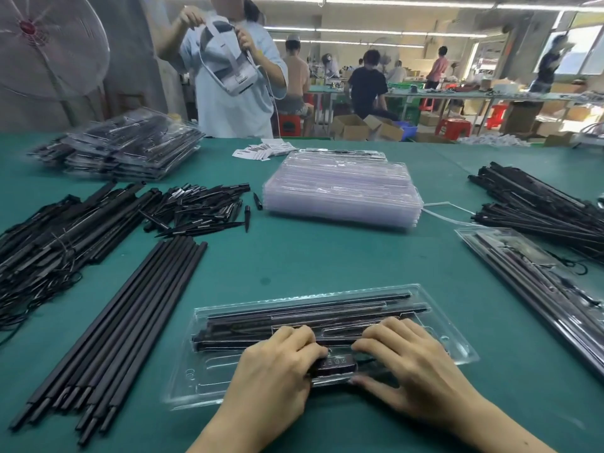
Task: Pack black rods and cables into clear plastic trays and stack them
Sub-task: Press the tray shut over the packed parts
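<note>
**Both hands on a small black part in the nearest tray**

Left hand (277,358) and right hand (408,358) sat side by side at the near edge of the green table (327,256), fingers curled, both pinching a small dark box (333,363) between them over the front of the clear tray (209,384). Tray lay flat just ahead of the person, long side across. Black rods (310,317) lay lengthwise in its back slots, touching the fingertips.

Left of the tray: row of loose long rods (130,318), angled away. Further left, a heap of rods with cables (42,253). Behind those, a scatter of short black tips (199,207).

Right: a filled tray (536,282) lying diagonally, beyond it a rod pile (539,204).

Mid table: stack of empty clear trays (340,194). Far left: stack of packed trays (121,148), blurred. White labels (261,150) near the far edge.

Past the table, a person in a pale shirt (228,93) held a white headset (228,63). Fan (42,50) at far left.
</note>
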